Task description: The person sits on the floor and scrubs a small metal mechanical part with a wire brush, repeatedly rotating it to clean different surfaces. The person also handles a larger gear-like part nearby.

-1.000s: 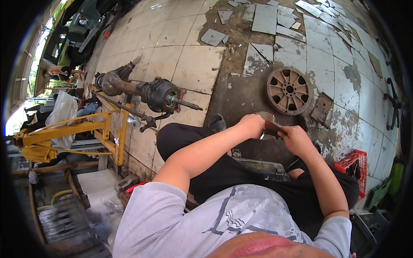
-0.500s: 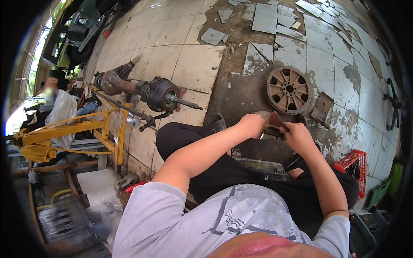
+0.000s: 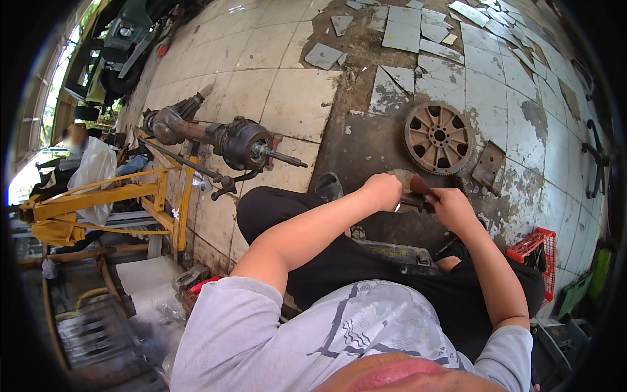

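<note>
My left hand [image 3: 383,192] is closed in a fist around a metal part [image 3: 411,202], most of it hidden by the fingers; a bright edge shows beside them. In my right hand [image 3: 454,208], a bent brown sheet [image 3: 421,186] that looks like sandpaper is pinched between thumb and fingers, against or just above the metal part. Both hands are close together in front of my knees. Just beyond them a rusty toothed flywheel [image 3: 418,129] lies flat on the floor. Beside it rests a rusty metal bracket plate [image 3: 488,166].
To the left stand an axle assembly [image 3: 243,145] with a protruding shaft and a yellow metal frame [image 3: 104,202]. A dark, scuffed case [image 3: 395,256] lies between my legs. Broken floor tiles [image 3: 401,29] are scattered ahead. A red plastic crate [image 3: 548,251] sits at my right.
The brown sheet has turned and bent, so it shows a narrower, curled face. Both hands stay in nearly the same place.
</note>
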`<action>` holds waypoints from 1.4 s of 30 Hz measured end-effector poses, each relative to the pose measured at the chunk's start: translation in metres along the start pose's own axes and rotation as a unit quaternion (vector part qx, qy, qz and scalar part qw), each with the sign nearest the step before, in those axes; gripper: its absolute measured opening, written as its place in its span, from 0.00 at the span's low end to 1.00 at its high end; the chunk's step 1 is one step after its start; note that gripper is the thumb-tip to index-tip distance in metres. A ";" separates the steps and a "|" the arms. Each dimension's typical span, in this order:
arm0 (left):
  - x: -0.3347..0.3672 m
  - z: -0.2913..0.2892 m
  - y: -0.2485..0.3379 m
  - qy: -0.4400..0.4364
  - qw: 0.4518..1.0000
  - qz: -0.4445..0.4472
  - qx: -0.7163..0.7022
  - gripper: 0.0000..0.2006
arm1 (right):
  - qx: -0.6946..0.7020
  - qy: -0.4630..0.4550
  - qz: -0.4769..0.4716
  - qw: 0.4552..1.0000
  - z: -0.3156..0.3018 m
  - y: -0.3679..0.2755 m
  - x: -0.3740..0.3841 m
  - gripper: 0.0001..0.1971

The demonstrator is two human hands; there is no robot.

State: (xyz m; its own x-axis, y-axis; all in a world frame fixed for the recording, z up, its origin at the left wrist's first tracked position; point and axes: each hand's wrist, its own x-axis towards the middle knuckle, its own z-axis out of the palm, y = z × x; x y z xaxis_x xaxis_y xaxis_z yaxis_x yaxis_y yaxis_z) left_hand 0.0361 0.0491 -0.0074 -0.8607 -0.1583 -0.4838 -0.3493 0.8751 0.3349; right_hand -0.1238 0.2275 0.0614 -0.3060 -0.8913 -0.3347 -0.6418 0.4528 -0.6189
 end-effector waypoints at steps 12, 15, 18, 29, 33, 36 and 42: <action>0.003 -0.008 0.000 -0.020 1.000 0.008 -0.003 0.10 | -0.025 -0.016 0.019 0.999 0.005 0.003 0.001 0.13; 0.001 -0.006 0.000 -0.011 1.000 0.001 0.010 0.08 | -0.020 -0.014 0.019 1.000 0.004 0.008 0.006 0.13; 0.002 -0.007 -0.001 -0.009 1.000 0.010 -0.007 0.08 | 0.019 -0.012 0.013 1.000 -0.008 -0.010 0.001 0.13; 0.003 0.000 -0.003 0.005 1.000 0.015 -0.003 0.10 | 0.014 -0.046 0.042 0.998 -0.007 -0.008 0.001 0.13; 0.001 -0.004 0.003 -0.013 1.000 -0.005 -0.007 0.10 | 0.008 -0.021 0.029 0.999 -0.008 -0.008 0.002 0.13; 0.006 0.000 -0.007 0.012 0.999 0.010 -0.030 0.09 | -0.005 -0.018 0.026 0.999 -0.001 -0.008 0.005 0.13; 0.000 -0.009 0.002 -0.006 1.000 0.002 -0.014 0.08 | 0.005 -0.010 0.019 1.000 -0.009 -0.013 -0.001 0.13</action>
State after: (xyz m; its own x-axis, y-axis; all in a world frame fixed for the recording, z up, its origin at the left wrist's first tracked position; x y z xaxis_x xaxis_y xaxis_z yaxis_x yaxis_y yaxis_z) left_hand 0.0322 0.0462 0.0006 -0.8572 -0.1494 -0.4929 -0.3568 0.8625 0.3589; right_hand -0.1212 0.2227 0.0760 -0.3158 -0.8723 -0.3734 -0.6223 0.4875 -0.6124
